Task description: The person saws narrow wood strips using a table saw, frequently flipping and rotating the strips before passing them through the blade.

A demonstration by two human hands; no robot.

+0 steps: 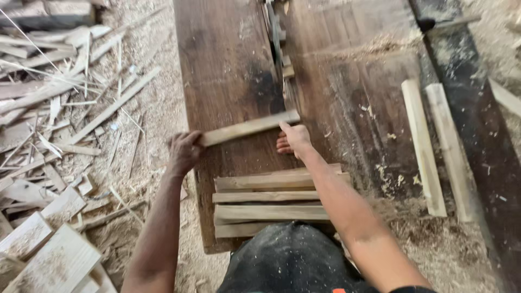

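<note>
My left hand (184,151) grips the left end of a short pale wooden stick (248,128), which lies crosswise over the dark wooden table (228,59). Fingers of my right hand (294,138) press on the stick's right end, close to the saw slot (275,38) that runs down the table's middle. Just below my hands, a stack of several similar sticks (268,203) rests at the table's near edge.
Two long pale strips (434,146) lie on the table's right side amid sawdust. A heap of offcuts and slats (54,108) covers the sawdust floor at left, with wider boards (49,255) at lower left. A dark rail (477,108) runs along the right.
</note>
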